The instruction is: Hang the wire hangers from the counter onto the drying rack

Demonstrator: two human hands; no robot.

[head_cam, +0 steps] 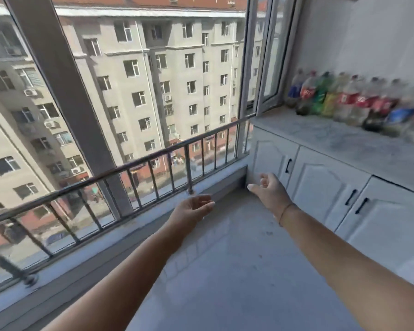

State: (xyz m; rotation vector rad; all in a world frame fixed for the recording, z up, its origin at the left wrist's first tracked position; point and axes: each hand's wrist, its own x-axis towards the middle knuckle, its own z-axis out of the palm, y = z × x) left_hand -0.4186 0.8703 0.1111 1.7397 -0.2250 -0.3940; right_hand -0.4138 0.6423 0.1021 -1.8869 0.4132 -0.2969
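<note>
Both my arms reach forward over the grey balcony floor (237,271). My left hand (191,209) hangs with loosely curled fingers and holds nothing. My right hand (268,189) is stretched toward the corner below the counter, its fingers relaxed and empty; a thin bracelet circles the wrist. The marble counter (332,142) runs along the right wall over white cabinets. No wire hanger and no drying rack shows in this view.
A row of several plastic drink bottles (344,101) stands at the back of the counter. White cabinet doors (320,187) with black handles fill the right side. A dark metal railing (129,168) lines the large window on the left. An opened window sash (265,68) stands above the counter's far end.
</note>
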